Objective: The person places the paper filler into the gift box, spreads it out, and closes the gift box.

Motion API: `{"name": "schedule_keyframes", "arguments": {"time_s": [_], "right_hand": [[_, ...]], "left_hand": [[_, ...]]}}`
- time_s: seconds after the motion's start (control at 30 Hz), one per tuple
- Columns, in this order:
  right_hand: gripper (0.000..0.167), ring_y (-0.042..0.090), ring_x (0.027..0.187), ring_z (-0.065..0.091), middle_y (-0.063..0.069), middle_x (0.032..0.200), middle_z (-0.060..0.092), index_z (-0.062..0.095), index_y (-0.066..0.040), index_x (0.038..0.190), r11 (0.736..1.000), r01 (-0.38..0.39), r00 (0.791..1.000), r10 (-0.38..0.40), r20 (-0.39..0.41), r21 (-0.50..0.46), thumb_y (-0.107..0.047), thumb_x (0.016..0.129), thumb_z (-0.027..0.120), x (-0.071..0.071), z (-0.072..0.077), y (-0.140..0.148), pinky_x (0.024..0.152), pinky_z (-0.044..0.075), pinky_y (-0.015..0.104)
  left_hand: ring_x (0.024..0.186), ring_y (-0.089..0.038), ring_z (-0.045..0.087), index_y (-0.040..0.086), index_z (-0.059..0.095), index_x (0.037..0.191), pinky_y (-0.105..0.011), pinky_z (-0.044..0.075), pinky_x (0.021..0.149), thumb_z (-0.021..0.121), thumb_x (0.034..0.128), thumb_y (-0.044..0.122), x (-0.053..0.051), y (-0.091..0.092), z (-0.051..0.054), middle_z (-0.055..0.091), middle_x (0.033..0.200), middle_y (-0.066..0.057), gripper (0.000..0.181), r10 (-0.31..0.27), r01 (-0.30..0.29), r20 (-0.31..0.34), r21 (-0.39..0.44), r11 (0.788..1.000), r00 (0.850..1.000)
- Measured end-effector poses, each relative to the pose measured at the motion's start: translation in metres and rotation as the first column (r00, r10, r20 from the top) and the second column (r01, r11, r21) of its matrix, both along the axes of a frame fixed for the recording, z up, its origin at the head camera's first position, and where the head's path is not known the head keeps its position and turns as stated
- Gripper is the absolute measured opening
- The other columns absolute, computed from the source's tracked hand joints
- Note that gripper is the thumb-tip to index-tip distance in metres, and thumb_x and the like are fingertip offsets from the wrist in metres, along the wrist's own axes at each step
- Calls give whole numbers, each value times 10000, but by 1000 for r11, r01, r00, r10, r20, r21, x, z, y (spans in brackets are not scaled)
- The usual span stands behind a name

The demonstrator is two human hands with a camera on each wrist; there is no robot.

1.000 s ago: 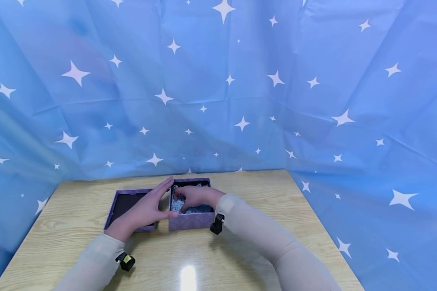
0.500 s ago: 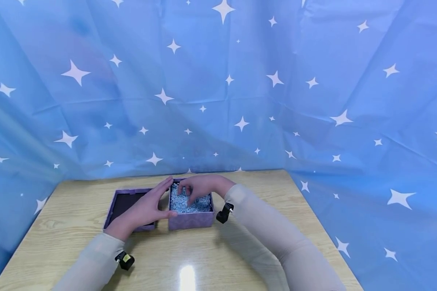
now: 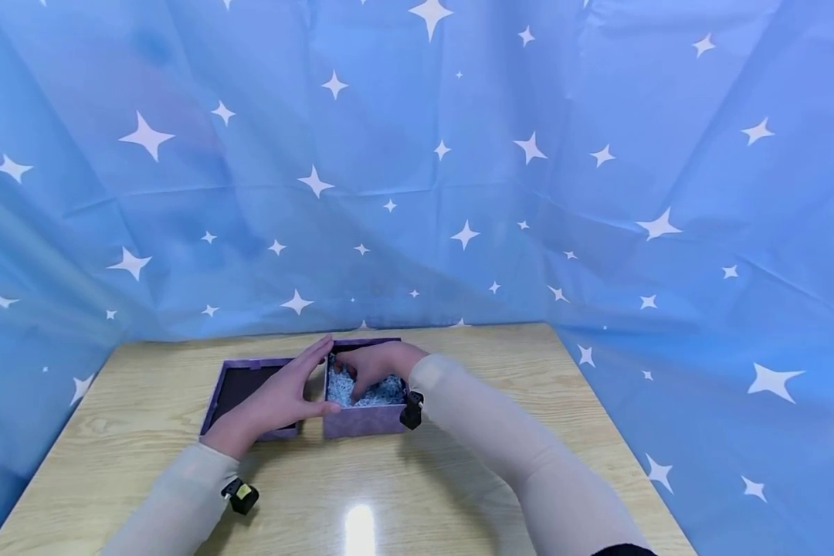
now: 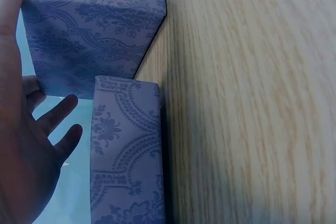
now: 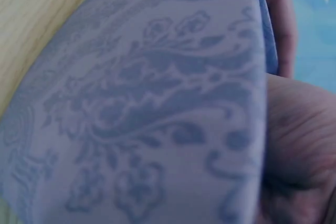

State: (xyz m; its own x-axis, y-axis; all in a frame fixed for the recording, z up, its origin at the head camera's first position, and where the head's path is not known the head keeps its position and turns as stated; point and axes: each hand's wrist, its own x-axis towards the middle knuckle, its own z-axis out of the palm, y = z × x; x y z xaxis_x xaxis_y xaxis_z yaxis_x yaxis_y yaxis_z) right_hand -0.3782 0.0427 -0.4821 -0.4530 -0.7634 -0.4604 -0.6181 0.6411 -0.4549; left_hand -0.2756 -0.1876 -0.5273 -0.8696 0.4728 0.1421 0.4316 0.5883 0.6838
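A purple patterned gift box (image 3: pixel 364 422) stands uncovered near the table's back, filled with light-blue shredded paper (image 3: pixel 340 386). My right hand (image 3: pixel 374 367) reaches into it, thumb and bent fingers apart. The fingertips are down in the paper, partly hidden; no separate object shows between them. In the right wrist view the box wall (image 5: pixel 136 103) hides most of that hand (image 5: pixel 299 135). My left hand (image 3: pixel 285 398) spans the box's left side, thumb at the front corner and fingers stretched to the back one. Its other fingers are spread loosely in the left wrist view, near the shallow lid (image 4: pixel 126 150).
Just left of the box, the purple lid (image 3: pixel 239 390) lies with its dark inside up, partly beneath my left forearm. Wood-grain tabletop (image 3: pixel 306 494) extends in front and to the right. A blue star-print cloth (image 3: pixel 403 154) hangs behind and around the table.
My right hand rose from the paper half a second ago and is now lower in it again, shifted slightly left. The left hand and the box stay put.
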Motion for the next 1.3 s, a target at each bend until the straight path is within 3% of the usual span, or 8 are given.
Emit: {"name": "schedule_keyframes", "arguments": {"time_s": [0.2,0.4,0.5,0.7,0.9,1.13,1.3], "right_hand": [[679,131,977,615,-20,1177,627,548,-182,1558,1000,26,999,-26,21,-11,-338,987,879,3,7,6,819,525,313],[572,143,827,646,27,1012,696,602,-114,1499,982,77,997,-73,28,-171,-239,1007,866,14,21,12,740,541,299],[533,121,875,658,-2,1037,689,609,-85,1464,973,83,996,-87,-8,-216,-223,1012,857,18,22,6,771,551,283],[669,124,983,653,3,1174,665,500,-80,1581,986,88,994,-95,-46,-139,-231,1022,836,18,6,-6,829,544,291],[826,122,1152,649,27,1378,645,405,-96,1696,990,94,994,-99,-36,-100,-271,1018,844,19,3,-10,949,551,304],[643,154,1114,644,48,1288,657,540,-88,1543,985,103,994,-105,-6,-139,-275,1010,848,18,4,-6,906,540,305],[630,132,1143,661,24,1322,669,578,-151,1549,986,71,996,-78,-38,-149,-291,1005,864,20,19,8,925,569,301]], "left_hand": [[1643,-403,292,245,151,1802,-685,372,1221,868,954,532,0,1,1,117,1859,-75,1147,-1,1,-1,-2,1000,1000],[1631,-414,317,235,146,1803,-692,392,1203,867,952,539,2,0,2,108,1859,-83,1156,7,-7,16,-3,1000,1000],[1636,-417,303,211,153,1802,-695,381,1210,878,949,517,2,-1,2,110,1859,-86,1160,6,-6,16,7,1000,1000],[1653,-392,270,219,152,1801,-669,372,1229,861,938,583,3,1,1,112,1859,-70,1175,-9,9,7,10,1000,1000],[1657,-388,260,256,140,1802,-685,361,1228,851,947,584,2,0,2,112,1859,-65,1159,-10,10,6,10,1000,1000],[1650,-393,277,249,144,1802,-681,374,1221,850,945,591,0,-1,1,117,1858,-79,1161,-5,5,-4,0,1000,1000],[1633,-403,318,259,139,1803,-684,387,1211,840,937,623,0,-1,2,111,1860,-61,1172,-1,1,5,0,1000,1000]]}}
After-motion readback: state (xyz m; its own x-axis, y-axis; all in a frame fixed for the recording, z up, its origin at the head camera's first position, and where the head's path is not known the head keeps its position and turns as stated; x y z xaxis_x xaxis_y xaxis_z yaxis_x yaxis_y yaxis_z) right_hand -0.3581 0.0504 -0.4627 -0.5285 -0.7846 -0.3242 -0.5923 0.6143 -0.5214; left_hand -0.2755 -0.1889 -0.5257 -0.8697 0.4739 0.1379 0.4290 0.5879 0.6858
